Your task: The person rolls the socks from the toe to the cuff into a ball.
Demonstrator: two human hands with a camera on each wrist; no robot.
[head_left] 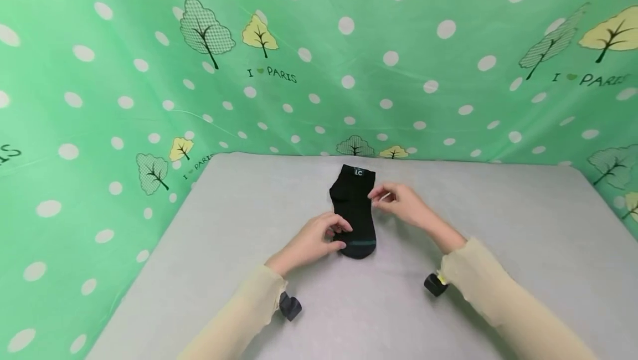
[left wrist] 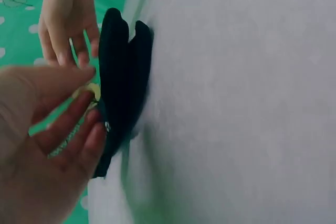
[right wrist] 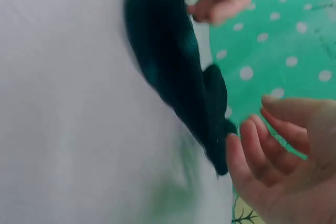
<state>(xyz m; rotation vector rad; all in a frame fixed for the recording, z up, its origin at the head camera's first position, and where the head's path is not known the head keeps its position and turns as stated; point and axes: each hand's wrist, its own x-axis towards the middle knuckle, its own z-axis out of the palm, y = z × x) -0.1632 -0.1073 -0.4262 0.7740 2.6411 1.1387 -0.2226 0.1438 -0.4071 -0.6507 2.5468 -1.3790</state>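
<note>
A black ankle sock [head_left: 354, 205] lies flat on the table, its cuff with an "LC" label at the far end and its toe with a teal stripe towards me. In the left wrist view the dark fabric [left wrist: 118, 72] shows two lobes at one end; whether this is one sock or a stacked pair I cannot tell. My left hand [head_left: 319, 238] is at the toe's left side, loosely bent fingers over the edge. Beside the sock's right edge, near the ankle, is my right hand [head_left: 401, 203], fingers relaxed and thumb apart in the right wrist view.
The grey tabletop [head_left: 224, 227] spreads around the sock. Behind and to the left hangs a green cloth [head_left: 319, 33] with white dots and printed trees. Dark wrist devices [head_left: 290, 306] hang at both cuffs.
</note>
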